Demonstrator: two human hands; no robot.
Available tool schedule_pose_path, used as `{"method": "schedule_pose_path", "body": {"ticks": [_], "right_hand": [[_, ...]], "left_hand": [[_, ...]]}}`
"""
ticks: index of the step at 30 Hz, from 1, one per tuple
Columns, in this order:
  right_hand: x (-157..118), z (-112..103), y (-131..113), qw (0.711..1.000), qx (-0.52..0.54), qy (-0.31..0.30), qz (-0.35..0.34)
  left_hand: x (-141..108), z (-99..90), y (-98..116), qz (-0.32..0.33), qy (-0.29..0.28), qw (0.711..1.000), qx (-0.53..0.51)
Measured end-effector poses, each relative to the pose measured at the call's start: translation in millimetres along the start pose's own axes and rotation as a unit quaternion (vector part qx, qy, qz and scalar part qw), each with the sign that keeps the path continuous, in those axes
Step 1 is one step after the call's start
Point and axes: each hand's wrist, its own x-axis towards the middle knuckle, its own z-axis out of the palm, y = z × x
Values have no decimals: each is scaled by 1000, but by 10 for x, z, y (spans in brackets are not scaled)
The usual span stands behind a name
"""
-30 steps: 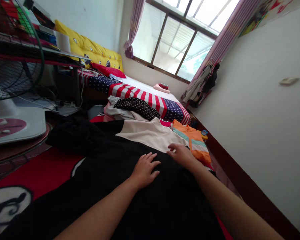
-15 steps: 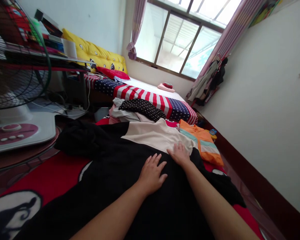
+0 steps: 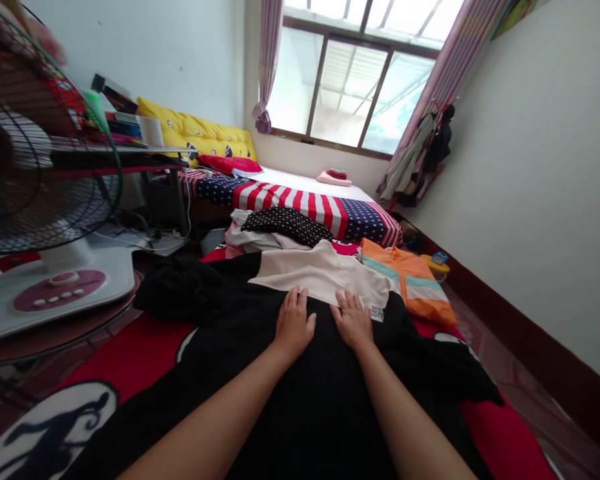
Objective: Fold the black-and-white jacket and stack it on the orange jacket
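While both arms reach forward side by side, the left hand (image 3: 295, 323) and right hand (image 3: 353, 321) rest palm-down, spread fingers (image 3: 291, 301) wide and gripping nothing, pressing the black-and-cream shirt (image 3: 320, 273) lying flat on a red blanket (image 3: 130, 353).

Off to your left stands an electric fan (image 3: 35, 153), while ahead a stars-and-stripes bedspread (image 3: 305, 207) covers the bed beneath a window (image 3: 350, 87), with an orange striped jacket (image 3: 407, 283) just this side of it.
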Motion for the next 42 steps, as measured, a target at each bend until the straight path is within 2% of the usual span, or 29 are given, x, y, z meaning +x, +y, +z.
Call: {"method": "schedule_pose_path", "body": {"ticks": [3, 6, 8, 14, 18, 21, 23, 26, 29, 31, 35, 42], "right_hand": [[-5, 8, 6, 1000, 6, 0, -2], [-5, 11, 12, 1000, 11, -2, -2], [-2, 9, 13, 1000, 15, -4, -1], [-2, -2, 7, 1000, 17, -10, 4], [-13, -1, 8, 1000, 17, -9, 0], [-21, 1, 8, 1000, 24, 0, 0], [-23, 3, 8, 1000, 30, 0, 2], [-22, 6, 12, 999, 36, -3, 3], [-21, 3, 17, 999, 41, -2, 1], [-23, -4, 18, 999, 42, -1, 2], [-36, -19, 7, 999, 34, -4, 6], [-82, -22, -45, 998, 35, -12, 46]], "left_hand": [[294, -78, -68, 3, -8, 996, 84], [521, -95, -163, 5, -55, 989, 136], [590, -67, -222, 14, -82, 986, 146], [675, 77, -335, 58, -113, 979, 160], [847, 169, -335, 16, -175, 967, 187], [903, 229, -205, -20, -171, 965, 198], [842, 269, -76, -25, -156, 965, 208], [646, 339, 66, 66, -144, 972, 175], [479, 408, 83, 128, -171, 968, 132], [431, 438, 61, 119, -184, 967, 131], [373, 430, 46, 113, -170, 969, 141], [-9, 247, 48, 105, -155, 973, 138]]}}
